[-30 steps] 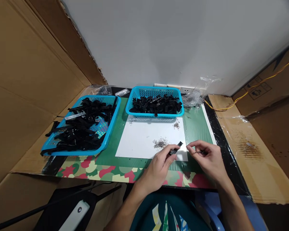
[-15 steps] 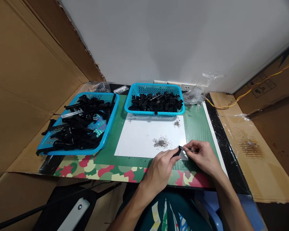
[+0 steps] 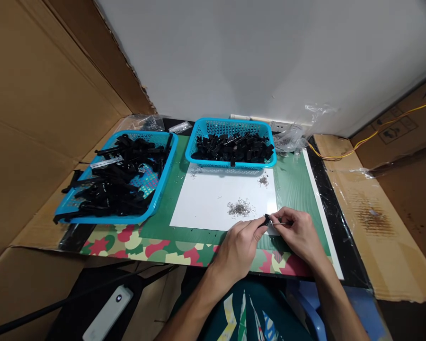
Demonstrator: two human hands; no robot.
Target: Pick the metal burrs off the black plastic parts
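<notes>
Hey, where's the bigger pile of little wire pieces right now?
In the head view, the bigger pile of wire pieces lies on the white sheet, just beyond the left hand and nearer than the smaller blue basket.

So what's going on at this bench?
The left hand pinches a small black plastic part over a white paper sheet. The right hand holds a thin metal tool up against it. A pile of tiny wire pieces lies on the sheet, beyond the hands.
</notes>
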